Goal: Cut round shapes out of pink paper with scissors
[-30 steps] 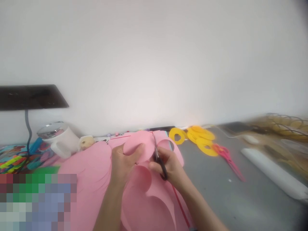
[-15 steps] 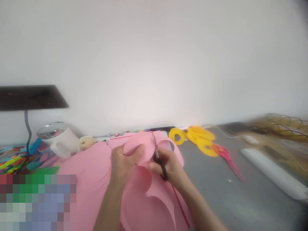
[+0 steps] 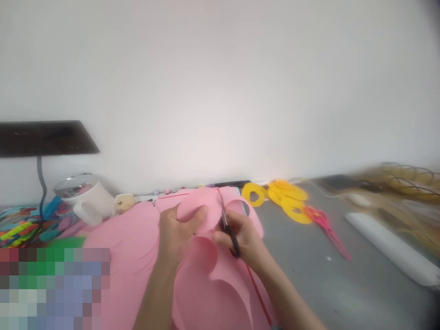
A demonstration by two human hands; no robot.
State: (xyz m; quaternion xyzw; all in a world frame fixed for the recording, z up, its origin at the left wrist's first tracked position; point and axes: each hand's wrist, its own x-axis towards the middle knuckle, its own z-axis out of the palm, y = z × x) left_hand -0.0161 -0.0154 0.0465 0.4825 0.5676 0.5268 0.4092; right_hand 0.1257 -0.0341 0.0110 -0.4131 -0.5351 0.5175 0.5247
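My left hand pinches a rounded piece of pink paper, its thumb pressed on the top face. My right hand is closed on scissors with black handles. The blades point away from me and meet the right edge of the rounded piece. A curling pink paper offcut hangs beyond my right hand. Below both hands lies a larger pink sheet with curved cutouts. Several cut pink pieces overlap in a pile left of my left hand.
Yellow paper rings and pink scissors lie on the grey table at right. Beyond them is a long white object. On the left stand a white mug-like container and a cable. The wall rises behind.
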